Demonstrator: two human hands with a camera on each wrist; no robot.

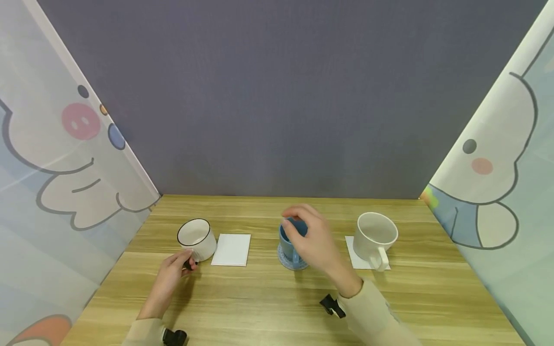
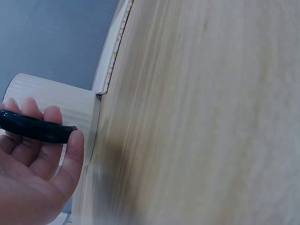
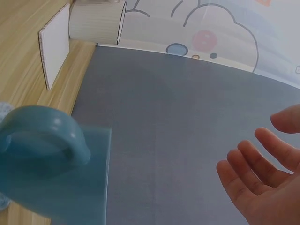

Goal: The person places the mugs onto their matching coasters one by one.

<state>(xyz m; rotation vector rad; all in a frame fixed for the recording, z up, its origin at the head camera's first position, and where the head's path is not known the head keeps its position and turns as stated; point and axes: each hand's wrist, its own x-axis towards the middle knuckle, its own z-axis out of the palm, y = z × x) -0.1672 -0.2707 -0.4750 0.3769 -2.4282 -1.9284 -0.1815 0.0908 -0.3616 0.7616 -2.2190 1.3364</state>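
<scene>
At the left, a white mug with a black rim [image 1: 203,245] stands beside a white square coaster [image 1: 231,250]. My left hand [image 1: 173,269] holds this mug by its black handle [image 2: 37,126], fingers curled round it and thumb against its end in the left wrist view. Near the middle, a blue mug [image 1: 287,247] sits on a round blue coaster [image 1: 284,262], its handle toward me. Over the blue mug hovers my right hand [image 1: 313,240], fingers loosely bent and holding nothing. The right wrist view shows a gap between that hand and the blue mug [image 3: 89,187].
Toward the right, a larger white mug [image 1: 372,235] stands on another white square coaster [image 1: 352,254], handle facing me. A grey panel [image 1: 290,105] rises behind the wooden table [image 1: 251,302]. Cartoon-printed curtains [image 1: 39,202] flank both sides.
</scene>
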